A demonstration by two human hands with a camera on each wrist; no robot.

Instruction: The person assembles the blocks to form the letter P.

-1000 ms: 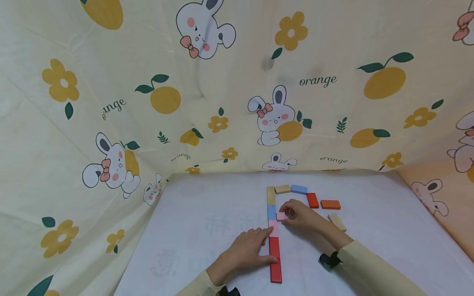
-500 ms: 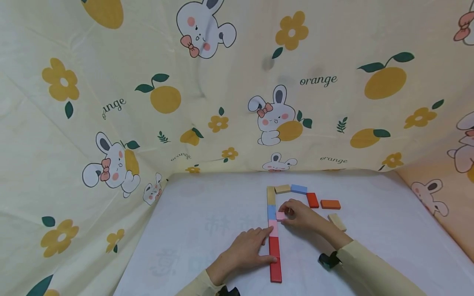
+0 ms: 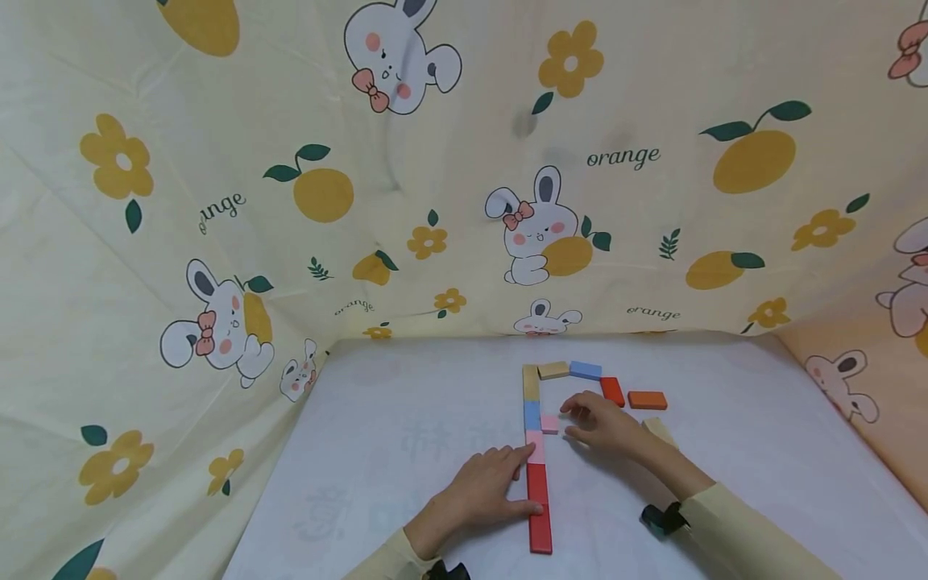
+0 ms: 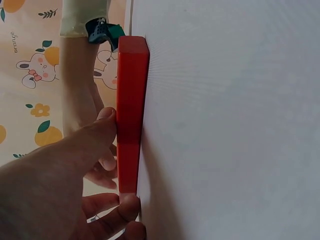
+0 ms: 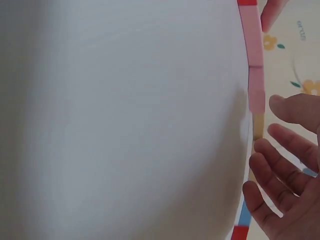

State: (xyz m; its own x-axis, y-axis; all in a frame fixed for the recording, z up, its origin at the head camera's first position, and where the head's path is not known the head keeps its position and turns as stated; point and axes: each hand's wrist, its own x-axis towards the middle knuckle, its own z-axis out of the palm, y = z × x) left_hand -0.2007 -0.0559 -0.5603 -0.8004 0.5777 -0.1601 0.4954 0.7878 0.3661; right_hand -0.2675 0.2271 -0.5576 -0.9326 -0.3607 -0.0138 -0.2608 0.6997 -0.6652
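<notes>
A straight column of flat blocks runs away from me: two red blocks (image 3: pixel 540 533) nearest, then a pink block (image 3: pixel 537 455), a blue block (image 3: pixel 532 416) and a tan block (image 3: pixel 531 383). My left hand (image 3: pixel 478 491) lies along its left side, index fingertip on the pink block, thumb at the red ones. In the left wrist view the thumb touches the side of a red block (image 4: pixel 131 95). Against the column's right side, by the blue block, sits another pink block (image 3: pixel 549 424). My right hand (image 3: pixel 609 425) is just right of it, fingers apart and holding nothing.
From the column's far end a tan block (image 3: pixel 554 370), a blue block (image 3: pixel 585 370) and a red block (image 3: pixel 612 391) curve right. An orange block (image 3: pixel 648 400) and a tan block (image 3: pixel 656 428), partly behind my right arm, lie further right. A patterned cloth (image 3: pixel 449 161) hangs behind the white table (image 3: pixel 362 451).
My right hand has let go of the small pink block and drawn back a little to the right. The block stays beside the column. My left hand has not moved.
</notes>
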